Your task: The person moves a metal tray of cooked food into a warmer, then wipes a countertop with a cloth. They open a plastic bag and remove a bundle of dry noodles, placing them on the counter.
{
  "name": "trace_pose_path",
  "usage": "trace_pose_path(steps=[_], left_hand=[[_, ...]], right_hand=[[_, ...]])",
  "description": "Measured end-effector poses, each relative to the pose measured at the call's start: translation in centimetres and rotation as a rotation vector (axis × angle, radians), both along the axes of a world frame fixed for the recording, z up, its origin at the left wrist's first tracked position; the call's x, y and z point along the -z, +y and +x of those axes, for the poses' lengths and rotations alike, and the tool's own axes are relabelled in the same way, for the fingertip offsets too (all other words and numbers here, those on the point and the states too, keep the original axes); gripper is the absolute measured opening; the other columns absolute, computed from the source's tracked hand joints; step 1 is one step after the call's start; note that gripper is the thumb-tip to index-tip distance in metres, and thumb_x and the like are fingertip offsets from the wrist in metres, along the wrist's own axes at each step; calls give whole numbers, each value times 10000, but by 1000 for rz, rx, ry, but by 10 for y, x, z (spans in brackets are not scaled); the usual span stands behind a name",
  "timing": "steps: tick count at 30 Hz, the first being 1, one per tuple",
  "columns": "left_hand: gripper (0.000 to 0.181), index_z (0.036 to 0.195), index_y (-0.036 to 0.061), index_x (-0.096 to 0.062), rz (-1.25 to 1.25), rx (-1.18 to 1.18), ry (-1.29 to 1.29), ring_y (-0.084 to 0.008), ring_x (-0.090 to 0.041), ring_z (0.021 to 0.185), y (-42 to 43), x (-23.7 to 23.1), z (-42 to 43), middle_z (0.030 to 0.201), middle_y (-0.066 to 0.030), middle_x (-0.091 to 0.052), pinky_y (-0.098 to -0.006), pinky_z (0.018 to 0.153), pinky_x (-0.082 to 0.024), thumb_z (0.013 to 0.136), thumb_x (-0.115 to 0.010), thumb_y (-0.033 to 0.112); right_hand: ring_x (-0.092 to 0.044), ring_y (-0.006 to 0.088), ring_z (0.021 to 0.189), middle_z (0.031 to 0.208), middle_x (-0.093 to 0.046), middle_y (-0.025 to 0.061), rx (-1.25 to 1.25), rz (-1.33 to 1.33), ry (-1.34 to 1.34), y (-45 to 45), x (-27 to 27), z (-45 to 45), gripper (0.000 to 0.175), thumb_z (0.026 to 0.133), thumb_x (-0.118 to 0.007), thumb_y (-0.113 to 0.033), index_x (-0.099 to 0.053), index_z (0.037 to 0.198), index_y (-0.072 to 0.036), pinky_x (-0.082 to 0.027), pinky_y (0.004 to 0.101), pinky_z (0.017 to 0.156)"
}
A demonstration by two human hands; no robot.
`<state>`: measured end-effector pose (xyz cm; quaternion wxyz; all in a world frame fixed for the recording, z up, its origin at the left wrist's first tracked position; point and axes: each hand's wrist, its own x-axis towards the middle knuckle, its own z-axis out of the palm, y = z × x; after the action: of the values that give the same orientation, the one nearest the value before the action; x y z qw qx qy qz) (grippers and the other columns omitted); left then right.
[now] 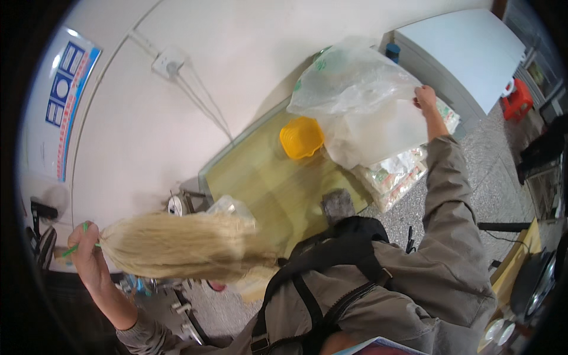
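Note:
My left hand (86, 246), at the far left, grips the green tie (71, 250) at the gathered end of a long bundle of pale, straw-coloured strands (177, 244). The bundle stretches sideways towards my body, its far end blurred. At the upper right, my right hand (426, 96) pinches the edge of a large clear plastic bag (350, 84) with green print. The bag spreads over a whitish sheet or bag (381, 133) and stacked printed plastic packages (399, 177). Left of it, a yellow plastic basket (302, 138) rests on the greenish-yellow tabletop (266, 177).
A grey cloth-like item (338, 205) lies at the table's near edge. Against the wall are a socket (168, 63) with hanging cords and a small dial scale (176, 205). A white cabinet or freezer (461, 49) stands beyond the bag, with a red plastic stool (518, 100) on its right.

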<state>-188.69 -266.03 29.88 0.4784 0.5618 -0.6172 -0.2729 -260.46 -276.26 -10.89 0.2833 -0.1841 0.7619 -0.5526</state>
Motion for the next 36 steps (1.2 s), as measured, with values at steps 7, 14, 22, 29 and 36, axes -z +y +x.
trace_pose_path(steps=[7, 14, 22, 29, 36], left_hand=[[255, 568, 98, -486, 90, -189, 13, -34, -363, 605, 22, 26, 19, 613, 64, -426, -215, 606, -270, 781, -622, 62], [58, 799, 26, -599, 117, -315, 74, -72, -549, 731, 29, 24, 27, 738, -3, -582, -222, 687, -416, 797, -633, 73], [196, 952, -3, -605, -101, -691, -49, -223, -549, 1039, 63, -10, 61, 1040, -163, -594, -350, 911, -431, 805, -640, 123], [294, 1005, -20, -546, -55, -903, -14, -232, -532, 1056, 88, -10, 63, 1040, -180, -576, -341, 930, -426, 781, -671, 125], [119, 703, 87, -563, 133, -930, -181, -68, -504, 667, 79, 17, 29, 685, 8, -517, -230, 672, -394, 766, -660, 117]], right_hand=[[-484, 262, 927, 1133, -490, 133, -469, -371, 907, 73, -17, 155, 543, 722, -666, -33, -429, 1211, -43, -415, 350, 805], [-361, 354, 1194, 1304, -389, 124, -1587, -194, 776, 137, 96, 289, 524, 745, -643, -167, -454, 1233, -148, -343, 439, 972], [-17, 349, 1356, 1478, -81, 110, -1654, 71, 1010, 129, 177, 364, 707, 782, -582, -450, -296, 1376, -195, -76, 544, 1050], [-194, 265, 1333, 1426, -277, 60, -2011, -647, 993, 34, 192, 477, 603, 760, -588, -451, -437, 1285, -197, -130, 489, 1064], [-166, 250, 1342, 1450, -225, 33, -1722, -615, 1064, -77, 225, 580, 609, 782, -556, -449, -383, 1320, -221, -150, 472, 1066]])
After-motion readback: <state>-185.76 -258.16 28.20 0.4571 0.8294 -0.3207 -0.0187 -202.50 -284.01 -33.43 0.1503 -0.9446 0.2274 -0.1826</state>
